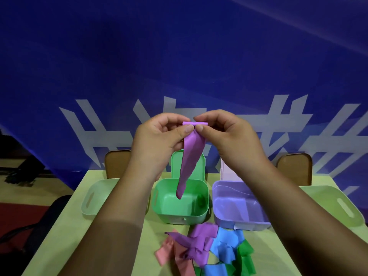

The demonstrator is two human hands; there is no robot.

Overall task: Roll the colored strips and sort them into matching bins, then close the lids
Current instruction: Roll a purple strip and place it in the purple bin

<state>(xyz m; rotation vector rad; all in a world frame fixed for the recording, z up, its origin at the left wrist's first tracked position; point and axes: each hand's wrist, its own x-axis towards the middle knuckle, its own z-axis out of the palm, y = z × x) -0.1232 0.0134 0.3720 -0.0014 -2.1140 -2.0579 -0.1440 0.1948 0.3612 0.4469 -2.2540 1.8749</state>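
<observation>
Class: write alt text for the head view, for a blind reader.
The left hand and right hand pinch the rolled top of a purple strip hanging before the open green bin. A purple bin stands beside it.

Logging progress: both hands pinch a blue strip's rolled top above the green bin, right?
No, the strip is purple, not blue. The head view shows the left hand and right hand pinching its rolled top above the green bin.

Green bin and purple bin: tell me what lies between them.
Nothing. The head view shows only a narrow gap of bare table between the green bin and the purple bin; they stand side by side, not touching.
</observation>
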